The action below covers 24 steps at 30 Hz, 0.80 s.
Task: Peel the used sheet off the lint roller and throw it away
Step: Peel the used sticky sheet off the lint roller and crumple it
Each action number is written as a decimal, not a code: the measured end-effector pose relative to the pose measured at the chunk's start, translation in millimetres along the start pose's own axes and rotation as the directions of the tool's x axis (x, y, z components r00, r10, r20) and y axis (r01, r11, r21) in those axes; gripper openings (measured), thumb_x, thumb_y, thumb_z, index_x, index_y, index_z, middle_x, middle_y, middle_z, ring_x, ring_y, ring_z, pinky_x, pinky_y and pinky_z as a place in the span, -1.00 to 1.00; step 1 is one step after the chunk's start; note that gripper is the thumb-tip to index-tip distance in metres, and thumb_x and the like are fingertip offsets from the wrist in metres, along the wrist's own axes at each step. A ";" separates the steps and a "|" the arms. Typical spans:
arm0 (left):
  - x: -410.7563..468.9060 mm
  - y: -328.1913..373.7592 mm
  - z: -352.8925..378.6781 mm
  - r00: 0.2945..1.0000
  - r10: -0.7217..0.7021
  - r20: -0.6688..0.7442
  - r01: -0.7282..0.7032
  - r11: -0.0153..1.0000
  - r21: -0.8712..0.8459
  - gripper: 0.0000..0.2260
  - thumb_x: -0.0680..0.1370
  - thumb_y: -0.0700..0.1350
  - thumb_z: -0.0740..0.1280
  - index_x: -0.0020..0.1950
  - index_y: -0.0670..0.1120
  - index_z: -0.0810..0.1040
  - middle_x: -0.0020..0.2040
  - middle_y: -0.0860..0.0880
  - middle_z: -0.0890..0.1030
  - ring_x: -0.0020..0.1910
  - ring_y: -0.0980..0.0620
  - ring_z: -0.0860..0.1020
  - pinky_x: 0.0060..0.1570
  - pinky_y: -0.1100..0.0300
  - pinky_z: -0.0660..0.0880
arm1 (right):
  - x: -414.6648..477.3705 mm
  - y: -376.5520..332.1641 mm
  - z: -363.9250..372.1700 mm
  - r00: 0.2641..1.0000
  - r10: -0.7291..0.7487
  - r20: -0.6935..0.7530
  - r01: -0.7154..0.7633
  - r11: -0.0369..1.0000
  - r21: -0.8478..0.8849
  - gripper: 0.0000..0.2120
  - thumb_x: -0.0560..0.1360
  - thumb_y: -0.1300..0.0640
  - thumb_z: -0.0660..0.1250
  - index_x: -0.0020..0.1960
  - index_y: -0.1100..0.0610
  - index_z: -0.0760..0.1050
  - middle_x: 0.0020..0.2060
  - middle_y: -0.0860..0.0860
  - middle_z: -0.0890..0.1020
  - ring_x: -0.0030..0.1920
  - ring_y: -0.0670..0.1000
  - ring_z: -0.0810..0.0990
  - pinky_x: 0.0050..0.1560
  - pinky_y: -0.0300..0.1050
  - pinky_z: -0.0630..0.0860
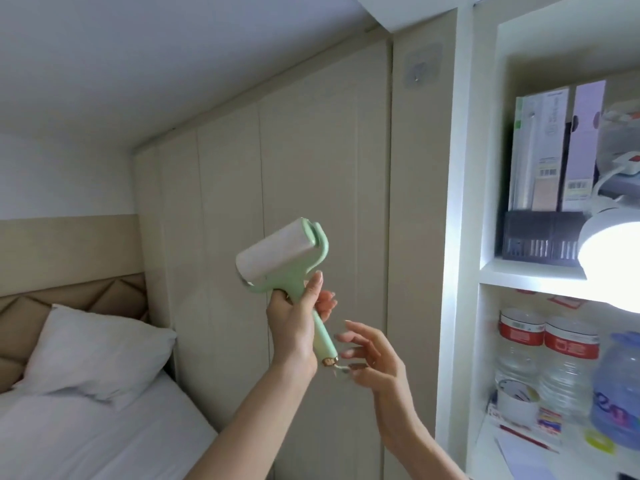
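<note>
A pale green lint roller (277, 258) with a whitish sheet roll is held up in front of the beige wardrobe. My left hand (294, 327) grips its handle just below the roll, with the roll tilted up and to the left. My right hand (370, 355) is just right of the handle's lower end, fingers apart, its fingertips touching the small strap (349, 367) that hangs off the handle's gold tip. No bin is in view.
A clear adhesive hook (523, 72) is stuck high on the wardrobe panel. White shelves (530, 275) at the right hold boxes, water bottles and a bright lamp (613, 258). A bed with a white pillow (93, 348) lies at the lower left.
</note>
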<state>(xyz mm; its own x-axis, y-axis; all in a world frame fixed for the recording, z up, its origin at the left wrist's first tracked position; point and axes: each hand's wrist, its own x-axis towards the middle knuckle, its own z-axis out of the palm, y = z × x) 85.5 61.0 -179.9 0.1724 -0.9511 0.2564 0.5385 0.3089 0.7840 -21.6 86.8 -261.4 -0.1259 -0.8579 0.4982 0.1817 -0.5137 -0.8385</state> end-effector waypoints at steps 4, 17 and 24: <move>-6.8 -3.0 -16.9 0.997 0.063 0.040 -0.073 0.948 0.310 -0.83 0.41 -0.11 0.45 -0.12 -0.14 0.51 -0.37 -0.06 0.61 -0.59 0.12 0.46 -0.51 0.29 0.40 | 10.6 -20.6 9.8 0.994 -0.112 0.002 0.112 0.992 0.059 -0.51 0.32 0.07 0.34 0.26 -0.03 0.48 0.00 0.11 0.66 -0.03 0.08 0.62 -0.03 -0.08 0.55; -54.9 6.4 -48.7 0.982 -0.030 0.185 -0.028 0.952 0.306 -0.63 0.57 0.07 0.16 -0.12 -0.22 0.54 -0.44 -0.05 0.50 -0.53 0.08 0.47 -0.48 0.28 0.41 | 21.2 -48.5 30.2 0.996 -0.090 0.003 0.090 0.991 -0.103 -0.51 0.37 -0.19 0.33 -0.02 0.24 0.53 -0.30 -0.04 0.60 -0.27 -0.05 0.57 -0.30 -0.21 0.55; -60.5 9.8 -59.8 0.981 0.005 0.192 -0.057 0.962 0.266 -0.63 0.54 0.09 0.19 -0.06 -0.20 0.60 -0.36 -0.11 0.63 -0.50 0.07 0.48 -0.48 0.26 0.40 | 12.7 -39.4 19.9 0.974 -0.091 0.206 0.105 0.993 -0.061 -0.58 0.31 0.05 0.42 0.17 -0.03 0.54 -0.07 -0.01 0.67 -0.08 -0.03 0.61 -0.11 -0.15 0.55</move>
<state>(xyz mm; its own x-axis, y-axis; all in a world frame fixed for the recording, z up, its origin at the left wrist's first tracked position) 129.6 121.4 -221.6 0.0135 -0.9314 0.3638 0.2895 0.3519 0.8902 -11.0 95.9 -217.6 0.0613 -0.7924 0.6070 0.1080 -0.5993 -0.7932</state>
